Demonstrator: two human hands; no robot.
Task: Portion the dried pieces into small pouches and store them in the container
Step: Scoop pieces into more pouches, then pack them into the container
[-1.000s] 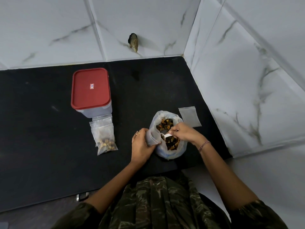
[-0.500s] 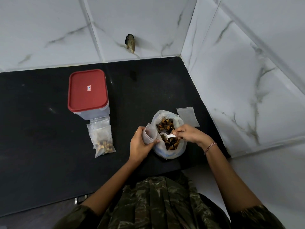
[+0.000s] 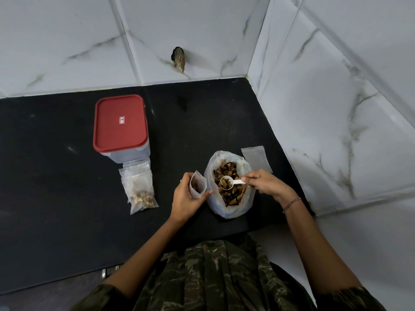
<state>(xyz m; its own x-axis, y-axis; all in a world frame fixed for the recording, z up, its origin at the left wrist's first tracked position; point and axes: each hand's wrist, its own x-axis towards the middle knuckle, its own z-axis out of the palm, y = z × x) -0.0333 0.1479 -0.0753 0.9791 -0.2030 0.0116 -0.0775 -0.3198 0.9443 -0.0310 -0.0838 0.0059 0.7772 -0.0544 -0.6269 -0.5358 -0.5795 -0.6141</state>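
- Leftward now, the left hand point(image 3: 185, 199) has drawn its small pouch point(image 3: 198, 184) off the bag point(image 3: 233, 211), fingers curled round it.
- Right hand point(image 3: 263, 184) pinches a white spoon point(image 3: 237, 182) (holding dried pieces point(image 3: 225, 183)) over the bag.

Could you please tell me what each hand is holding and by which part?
The left hand grips the small open pouch around its sides; the right hand pinches the white spoon by its handle end.

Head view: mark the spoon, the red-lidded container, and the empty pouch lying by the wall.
spoon point(image 3: 232, 182), head view, neck between bowl and handle.
container point(image 3: 121, 133), head view, middle of its red lid.
empty pouch point(image 3: 256, 158), head view, centre of the flat clear plastic.
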